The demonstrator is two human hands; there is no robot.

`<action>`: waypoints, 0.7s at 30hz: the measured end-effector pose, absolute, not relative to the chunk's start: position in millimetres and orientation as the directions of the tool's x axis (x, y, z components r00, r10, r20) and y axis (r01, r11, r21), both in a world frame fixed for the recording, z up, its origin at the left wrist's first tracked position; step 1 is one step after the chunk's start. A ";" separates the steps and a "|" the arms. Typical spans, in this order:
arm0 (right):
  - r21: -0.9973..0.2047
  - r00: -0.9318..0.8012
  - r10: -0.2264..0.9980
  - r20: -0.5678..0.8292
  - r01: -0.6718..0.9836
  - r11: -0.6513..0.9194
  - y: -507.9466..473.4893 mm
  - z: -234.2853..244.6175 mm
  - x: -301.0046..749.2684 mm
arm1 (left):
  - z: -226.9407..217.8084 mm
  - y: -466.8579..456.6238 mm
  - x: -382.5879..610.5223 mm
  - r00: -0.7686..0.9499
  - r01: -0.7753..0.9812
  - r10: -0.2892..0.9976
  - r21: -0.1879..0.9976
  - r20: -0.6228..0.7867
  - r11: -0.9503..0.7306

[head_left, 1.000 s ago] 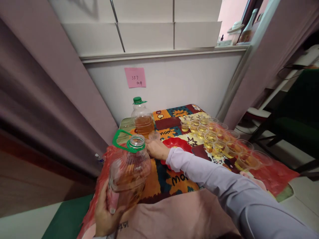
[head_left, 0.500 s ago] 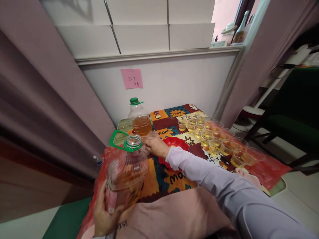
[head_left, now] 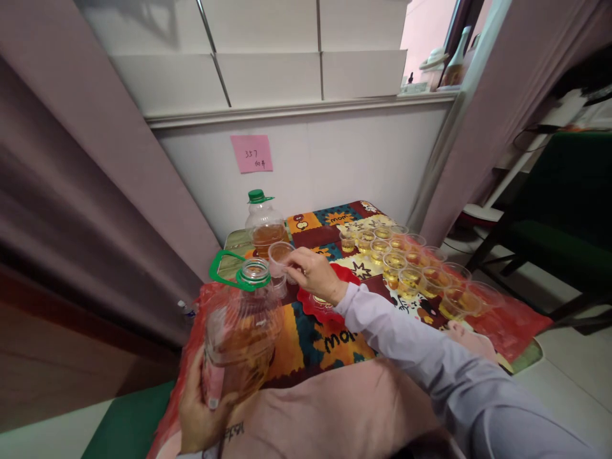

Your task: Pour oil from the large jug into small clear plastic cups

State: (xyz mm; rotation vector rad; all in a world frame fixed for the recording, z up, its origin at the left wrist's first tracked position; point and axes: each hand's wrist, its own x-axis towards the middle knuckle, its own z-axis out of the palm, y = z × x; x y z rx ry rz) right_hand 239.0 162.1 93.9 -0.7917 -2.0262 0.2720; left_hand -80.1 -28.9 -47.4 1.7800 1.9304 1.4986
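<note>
My left hand (head_left: 201, 401) is wrapped round the lower side of a large clear jug (head_left: 241, 338) with amber liquid in it. Its mouth is uncapped, and a green handle (head_left: 220, 271) circles the neck. Between the fingers of my right hand (head_left: 313, 271) is a clear plastic cup (head_left: 281, 258), tilted slightly, just right of the jug's mouth. Another clear cup (head_left: 276, 287) shows below it, partly hidden. Under my right wrist lies a red scalloped plate (head_left: 315, 306). Several clear cups of yellow liquid (head_left: 394, 264) stand in rows on the right.
A second jug (head_left: 268, 236) with a green cap stands at the back left by the wall. The patterned tablecloth (head_left: 335, 344) covers the table, with red plastic sheeting (head_left: 521, 328) along its edges. A dark green chair (head_left: 564, 191) is at the right.
My right hand has lifted a clear cup from beside the jug and moved slightly up and right with it. My left hand stays on the jug.
</note>
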 end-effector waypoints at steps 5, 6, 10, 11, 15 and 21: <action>-0.529 -0.198 0.716 0.670 0.548 0.647 134.2 79.6 289.8 | -41.5 -28.8 -69.0 -0.335 0.685 0.780 0.705 0.529 -0.183; -0.522 -0.198 0.736 0.648 0.587 0.618 128.7 72.6 298.5 | -40.3 -28.6 -67.7 -0.336 0.681 0.779 0.708 0.529 -0.187; -0.443 -0.249 0.783 0.570 0.710 0.548 110.8 42.7 317.5 | -36.6 -27.7 -64.2 -0.357 0.665 0.779 0.726 0.516 -0.176; -0.420 -0.259 0.790 0.555 0.733 0.535 108.0 36.9 318.2 | -35.9 -27.6 -63.6 -0.362 0.662 0.780 0.730 0.510 -0.170; -0.344 -0.317 0.813 0.489 0.786 0.514 103.0 24.8 312.2 | -32.7 -27.9 -62.4 -0.380 0.657 0.772 0.736 0.510 -0.162; -0.378 -0.290 0.829 0.479 0.784 0.492 98.9 19.0 308.0 | -33.0 -28.3 -69.9 -0.345 0.698 0.799 0.704 0.493 -0.133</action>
